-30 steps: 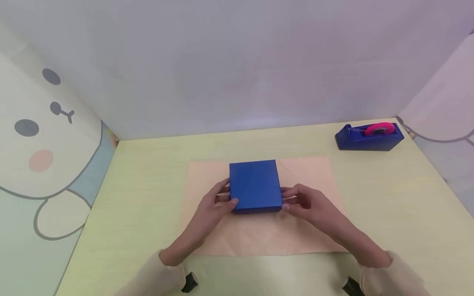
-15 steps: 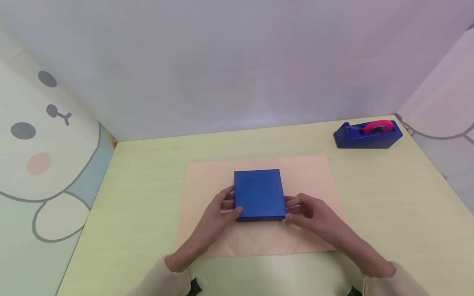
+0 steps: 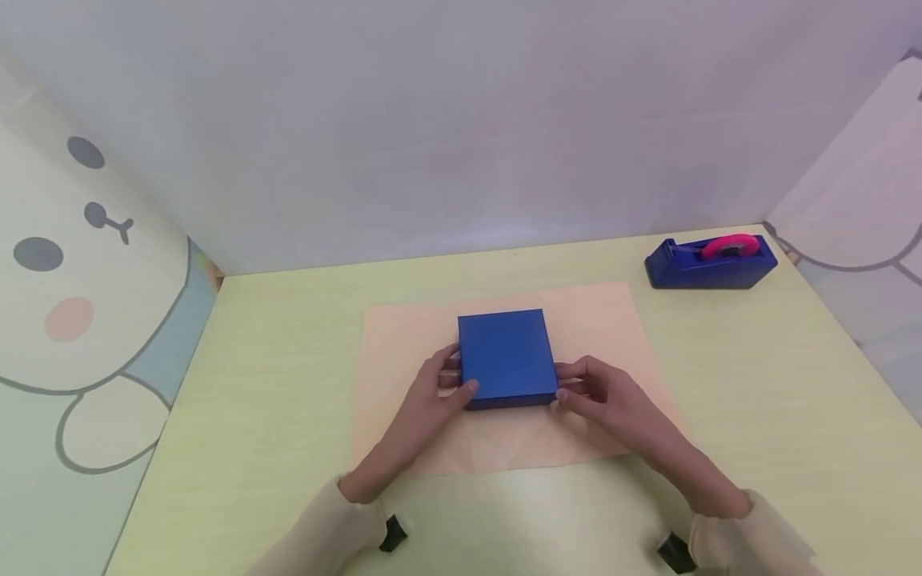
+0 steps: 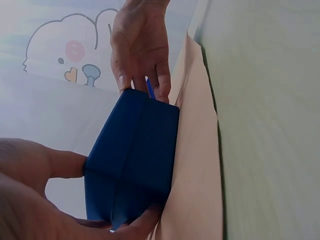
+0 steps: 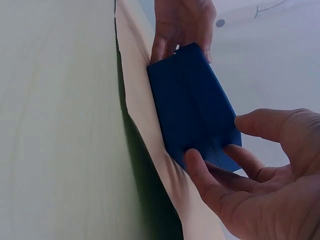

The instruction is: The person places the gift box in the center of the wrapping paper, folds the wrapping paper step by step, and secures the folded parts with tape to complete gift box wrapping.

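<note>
Head: I see L hand & R hand gripping blue box on paper, well off back edge of table. L wrist: looks light, stiff, prob. slick. R wrist: I'd pinch sides nr front corners.

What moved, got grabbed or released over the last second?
The flat square blue box came toward the person and slightly right, then back away. The rectangular peach paper sheet went away with it in that second move, its right side farther. The left hand and right hand moved along. Nothing newly gripped or released: both keep holding the box. Blue tape dispenser with pink roll stayed put.
</note>
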Tool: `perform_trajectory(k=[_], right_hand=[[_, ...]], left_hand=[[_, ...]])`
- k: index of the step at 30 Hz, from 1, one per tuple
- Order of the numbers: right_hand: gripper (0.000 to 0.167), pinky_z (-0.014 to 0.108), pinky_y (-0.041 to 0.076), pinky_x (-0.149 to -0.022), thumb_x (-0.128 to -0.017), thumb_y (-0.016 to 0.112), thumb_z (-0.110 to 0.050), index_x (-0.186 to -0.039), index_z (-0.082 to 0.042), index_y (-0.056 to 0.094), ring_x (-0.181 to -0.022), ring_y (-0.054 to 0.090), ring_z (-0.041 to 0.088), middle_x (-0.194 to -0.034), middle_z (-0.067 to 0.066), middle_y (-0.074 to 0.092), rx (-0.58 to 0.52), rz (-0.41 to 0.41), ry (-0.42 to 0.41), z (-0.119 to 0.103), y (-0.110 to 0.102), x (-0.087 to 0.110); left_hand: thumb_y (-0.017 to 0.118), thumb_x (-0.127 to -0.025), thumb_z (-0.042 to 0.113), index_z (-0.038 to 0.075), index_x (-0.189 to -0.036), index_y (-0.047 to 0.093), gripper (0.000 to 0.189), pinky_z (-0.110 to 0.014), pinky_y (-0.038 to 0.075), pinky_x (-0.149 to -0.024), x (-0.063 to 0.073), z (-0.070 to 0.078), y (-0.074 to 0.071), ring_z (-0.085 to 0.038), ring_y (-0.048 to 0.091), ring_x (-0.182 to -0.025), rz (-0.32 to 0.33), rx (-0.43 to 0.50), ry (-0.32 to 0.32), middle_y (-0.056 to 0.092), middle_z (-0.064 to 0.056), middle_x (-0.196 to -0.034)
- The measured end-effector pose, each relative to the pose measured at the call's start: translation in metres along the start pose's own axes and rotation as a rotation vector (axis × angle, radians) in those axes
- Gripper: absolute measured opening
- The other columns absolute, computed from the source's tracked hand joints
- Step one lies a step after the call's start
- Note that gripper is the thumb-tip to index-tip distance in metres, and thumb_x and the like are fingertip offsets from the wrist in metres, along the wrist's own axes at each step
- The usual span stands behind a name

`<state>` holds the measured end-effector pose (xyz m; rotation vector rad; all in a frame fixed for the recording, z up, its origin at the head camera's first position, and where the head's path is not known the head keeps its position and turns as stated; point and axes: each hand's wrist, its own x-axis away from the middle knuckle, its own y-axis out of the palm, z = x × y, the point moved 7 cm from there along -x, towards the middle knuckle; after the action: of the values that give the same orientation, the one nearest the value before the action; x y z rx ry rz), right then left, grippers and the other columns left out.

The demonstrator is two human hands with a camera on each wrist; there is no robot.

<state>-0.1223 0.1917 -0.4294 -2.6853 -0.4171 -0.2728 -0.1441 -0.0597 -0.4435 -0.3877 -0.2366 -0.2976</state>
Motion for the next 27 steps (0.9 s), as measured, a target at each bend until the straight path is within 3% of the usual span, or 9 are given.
perform_trajectory(k=[11,27], right_hand=[[0.022,0.027,0.059,-0.094,-0.1,0.07,-0.015,-0.118,-0.003,0.065,-0.117,0.072,0.03,-0.148,0.024,0.059,0.015,0.005,-0.005,-0.001,-0.0018,-0.0012],[0.025,0.015,0.054,-0.09,-0.1,0.07,-0.016,-0.12,-0.001,0.065,-0.117,0.072,0.031,-0.15,0.024,0.057,-0.024,-0.003,-0.028,0.0014,-0.0056,-0.0011]], left_hand=[[0.066,-0.103,0.03,0.011,-0.162,0.032,0.071,-0.049,0.052,-0.108,-0.0032,0.0014,0.0007,-0.03,0.058,-0.131,-0.001,-0.007,0.0,0.051,-0.013,-0.151],[0.068,-0.102,0.029,0.012,-0.161,0.032,0.071,-0.048,0.055,-0.106,-0.0038,0.0003,0.0024,-0.03,0.058,-0.13,-0.002,0.029,0.029,0.053,-0.015,-0.147]])
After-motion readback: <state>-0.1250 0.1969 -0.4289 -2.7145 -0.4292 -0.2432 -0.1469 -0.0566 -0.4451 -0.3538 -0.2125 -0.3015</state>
